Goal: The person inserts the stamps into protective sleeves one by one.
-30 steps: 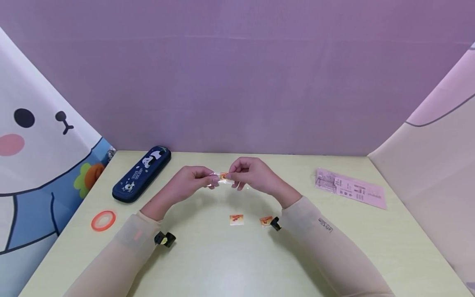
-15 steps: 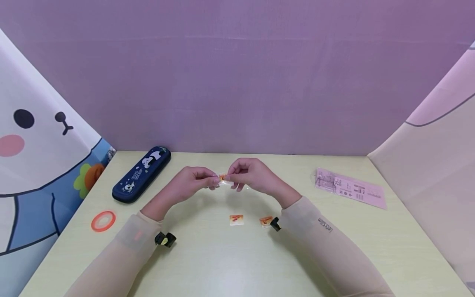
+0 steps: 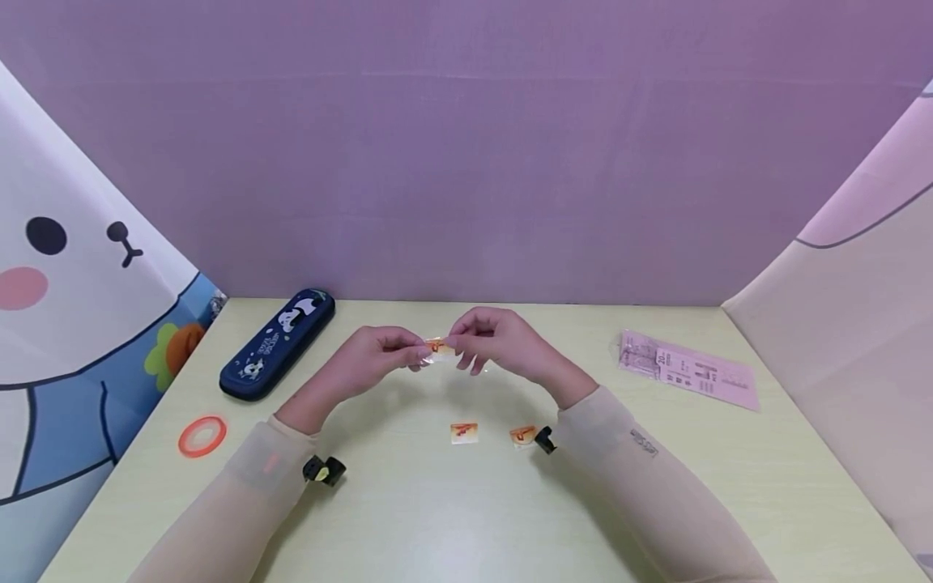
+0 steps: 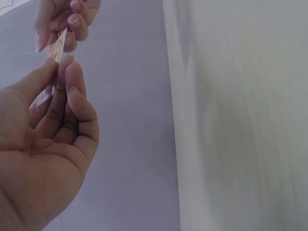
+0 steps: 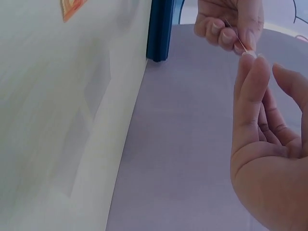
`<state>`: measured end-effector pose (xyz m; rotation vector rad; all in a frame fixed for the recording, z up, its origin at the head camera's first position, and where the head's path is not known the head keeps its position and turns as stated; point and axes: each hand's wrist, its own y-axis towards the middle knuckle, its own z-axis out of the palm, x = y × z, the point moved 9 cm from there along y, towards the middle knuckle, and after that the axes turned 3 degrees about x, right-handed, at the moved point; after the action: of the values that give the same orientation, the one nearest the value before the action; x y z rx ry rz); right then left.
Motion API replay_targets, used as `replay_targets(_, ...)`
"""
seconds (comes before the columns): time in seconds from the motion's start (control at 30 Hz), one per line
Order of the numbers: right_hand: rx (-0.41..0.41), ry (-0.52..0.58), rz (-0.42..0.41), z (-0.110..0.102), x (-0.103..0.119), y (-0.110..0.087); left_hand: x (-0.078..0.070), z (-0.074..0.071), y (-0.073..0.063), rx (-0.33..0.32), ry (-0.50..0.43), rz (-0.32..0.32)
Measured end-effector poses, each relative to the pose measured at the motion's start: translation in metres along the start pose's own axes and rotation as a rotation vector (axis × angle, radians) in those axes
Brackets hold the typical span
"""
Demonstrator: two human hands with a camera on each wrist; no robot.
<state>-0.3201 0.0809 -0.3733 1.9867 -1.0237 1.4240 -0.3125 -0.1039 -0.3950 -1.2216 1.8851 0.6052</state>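
In the head view my left hand (image 3: 375, 359) pinches a small clear-edged packet with orange-and-white print (image 3: 437, 347) between thumb and fingers, above the table. My right hand (image 3: 504, 343) is at the packet's right edge. The right wrist view shows the right thumb (image 5: 292, 85) standing apart from the fingers, whose tips (image 5: 259, 67) meet the packet's edge. Seen from the left wrist, the packet (image 4: 57, 52) is nearly edge-on, its lower part behind the left fingers. Two similar orange-and-white pieces, a left one (image 3: 464, 433) and a right one (image 3: 522, 436), lie on the table below the hands.
A dark blue pencil case (image 3: 278, 344) with panda pictures lies at the back left, and an orange ring-shaped roll (image 3: 202, 436) is in front of it. At the right lies a pink printed package (image 3: 688, 368). A purple cloth (image 3: 466, 154) backs the table (image 3: 437, 518).
The packet shows more of its orange print between the hands now. My right hand has shifted slightly right, and its lower fingers have spread a little. The left hand has hardly moved.
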Motion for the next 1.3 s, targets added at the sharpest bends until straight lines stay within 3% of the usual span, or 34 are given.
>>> replay_targets(0.4, 0.069, -0.024, 0.049, 0.0, -0.01, -0.004, 0.008, -0.003, 0.0, -0.02, -0.025, -0.003)
replay_targets(1.3, 0.061, -0.038, 0.022, 0.003, -0.011, 0.0, 0.005, 0.003, 0.001, -0.003, -0.062, -0.017)
